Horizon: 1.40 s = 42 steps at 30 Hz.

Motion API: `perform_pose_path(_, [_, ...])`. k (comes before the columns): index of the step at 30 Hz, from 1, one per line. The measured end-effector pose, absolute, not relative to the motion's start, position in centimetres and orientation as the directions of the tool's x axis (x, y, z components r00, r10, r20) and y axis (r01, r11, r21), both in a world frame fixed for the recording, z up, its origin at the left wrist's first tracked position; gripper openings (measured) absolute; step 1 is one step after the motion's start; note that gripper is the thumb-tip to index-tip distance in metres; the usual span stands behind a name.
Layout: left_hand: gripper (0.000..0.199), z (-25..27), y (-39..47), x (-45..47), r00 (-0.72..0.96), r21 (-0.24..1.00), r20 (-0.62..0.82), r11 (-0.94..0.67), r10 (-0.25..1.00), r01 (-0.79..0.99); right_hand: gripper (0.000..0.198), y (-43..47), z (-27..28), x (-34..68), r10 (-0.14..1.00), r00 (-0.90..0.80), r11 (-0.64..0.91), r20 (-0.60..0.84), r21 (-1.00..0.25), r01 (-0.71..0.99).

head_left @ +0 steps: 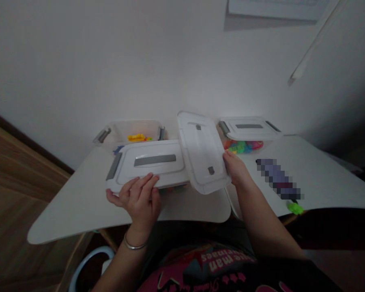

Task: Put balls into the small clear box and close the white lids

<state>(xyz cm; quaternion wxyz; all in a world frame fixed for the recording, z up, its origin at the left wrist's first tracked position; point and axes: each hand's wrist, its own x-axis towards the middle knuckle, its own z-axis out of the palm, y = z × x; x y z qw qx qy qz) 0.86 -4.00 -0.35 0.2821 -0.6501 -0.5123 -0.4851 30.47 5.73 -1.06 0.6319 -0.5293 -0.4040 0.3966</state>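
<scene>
Lid (202,152) loose in our right hand (235,168), gripped at its right edge w/ fingers (228,155) curled over the rim, thumb side hidden. It sits tilted, long axis running away from us, its left part lying over the right end of the near box (149,164). Near box is in front of us on the white table (79,207), already wearing its own lid w/ grey handle strip and grey clip at left. Left hand (138,198) lies flat on that box's front edge, fingers spread a bit, pressing or steadying, not clamped on anything.

Progress, as we judge it: near box closed; back-left box (130,134) is open, no lid on, yellow pieces inside, so the loose lid prob. belongs there and isn't placed yet. Back-right box (246,136) is lidded, w/ mixed coloured pieces showing through the wall.

Further out: small green piece (295,208) at table edge on the right; dark blurred item beside it, can't tell what. Bracelet on left wrist.
</scene>
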Motion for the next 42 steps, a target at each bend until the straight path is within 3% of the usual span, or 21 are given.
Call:
perform_pose_path(4, [0.029, 0.1, -4.2, 3.1, 0.107, 0.058, 0.896, -0.355, 0.430, 0.933, 0.024, 4.0, -0.2, 32.4, 0.951, 0.303, 0.015, -0.060, -0.971, -0.239])
perform_pose_path(8, [0.040, 0.5, -4.0, 5.1, 0.212, -0.005, 0.873, -0.429, 0.438, 0.903, 0.024, 2.7, 0.0, 34.5, 0.940, 0.339, 0.096, -0.032, -0.930, -0.355])
perform_pose_path(14, [0.041, 0.7, -2.9, 7.7, 0.286, -0.019, 0.816, -0.472, 0.501, 0.881, 0.021, 2.6, -0.6, 35.1, 0.892, 0.450, 0.195, -0.047, -0.858, -0.475])
perform_pose_path(24, [0.054, 0.7, 1.1, 9.4, 0.385, -0.027, 0.678, -0.502, 0.626, 0.864, 0.024, 3.4, -2.3, 34.3, 0.919, 0.380, 0.135, -0.105, -0.821, -0.554])
perform_pose_path(32, [0.051, -0.3, 4.0, 10.8, 0.395, -0.082, 0.715, -0.493, 0.576, 0.866, 0.027, 3.1, -3.2, 33.3, 0.916, 0.327, 0.014, -0.234, -0.794, -0.607])
perform_pose_path(38, [0.049, -0.7, 4.1, 10.8, 0.395, -0.076, 0.732, -0.509, 0.555, 0.857, 0.026, 3.3, -3.5, 33.8, 0.949, 0.293, 0.063, -0.118, -0.838, -0.543])
perform_pose_path(42, [0.045, -0.5, 4.2, 10.2, 0.421, -0.106, 0.734, -0.523, 0.532, 0.846, 0.024, 3.5, -3.6, 33.7, 0.931, 0.312, 0.036, -0.192, -0.798, -0.601])
